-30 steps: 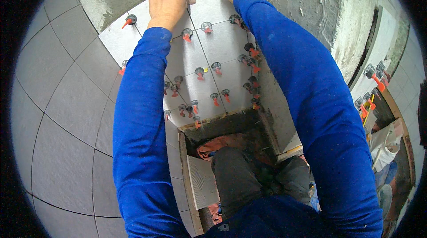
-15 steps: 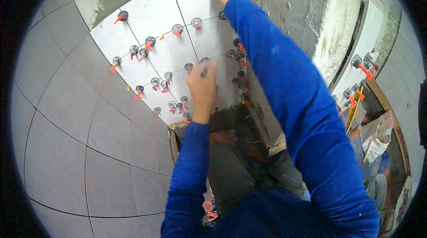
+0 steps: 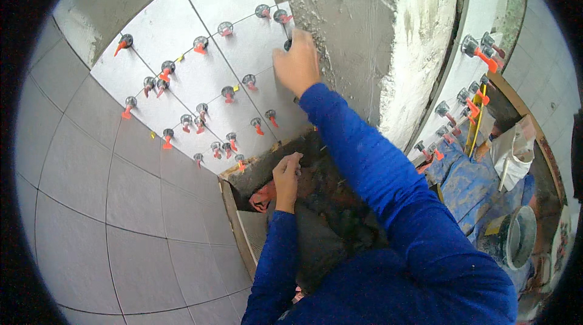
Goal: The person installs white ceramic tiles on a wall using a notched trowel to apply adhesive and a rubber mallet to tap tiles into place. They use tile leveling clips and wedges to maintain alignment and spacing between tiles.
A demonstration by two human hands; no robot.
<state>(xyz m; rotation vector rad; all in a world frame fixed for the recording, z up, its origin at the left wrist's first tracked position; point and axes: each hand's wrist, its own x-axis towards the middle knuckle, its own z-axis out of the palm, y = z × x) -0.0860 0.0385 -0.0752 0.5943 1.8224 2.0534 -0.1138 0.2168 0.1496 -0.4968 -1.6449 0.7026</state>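
1. The right hand [image 3: 296,65] is raised against the upper right edge of the white tiles [image 3: 182,40] on the wall, next to the rough grey plaster [image 3: 358,33]; its fingers are bunched together on a dark levelling clip [image 3: 287,44] at the tile's edge, though the clip is mostly hidden by the hand.
2. The left hand [image 3: 286,176] is lower, just below the bottom row of tiles, over the dark bare patch [image 3: 267,164] of wall; its fingers are curled in, and I cannot tell whether they hold anything.
3. Grey clips with red wedges [image 3: 228,91] sit along the tile joints, spread across the whole tiled area.
4. Both arms wear blue sleeves [image 3: 376,173].
5. At the far right, well apart from the hands, a grey bucket [image 3: 521,237] stands near a blue sheet [image 3: 467,179] on the floor.
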